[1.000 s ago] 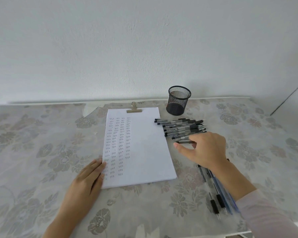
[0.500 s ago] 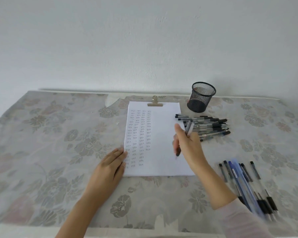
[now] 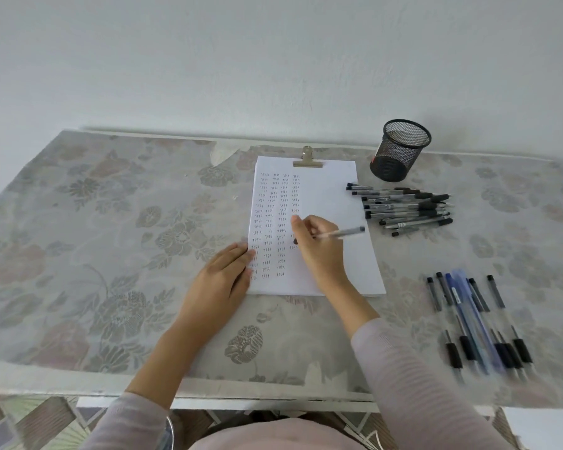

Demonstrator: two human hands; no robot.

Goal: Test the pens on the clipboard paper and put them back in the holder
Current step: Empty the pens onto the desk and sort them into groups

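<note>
Long pale pink sleeves (image 3: pixel 413 384), faintly striped; matching pink top (image 3: pixel 273 436).

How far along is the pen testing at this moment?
Done: the paper carries four columns of small test marks. In hand: the right hand holds a pen at the fourth column, while the left hand presses the sheet's left edge. Left: no pens stick out of the mesh holder; a pile beside it and a row further right lie on the table.

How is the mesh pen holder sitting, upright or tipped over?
Upright. The mesh pen holder stands on its base beyond the pile of pens, open rim up, no pen sticking out.
</note>
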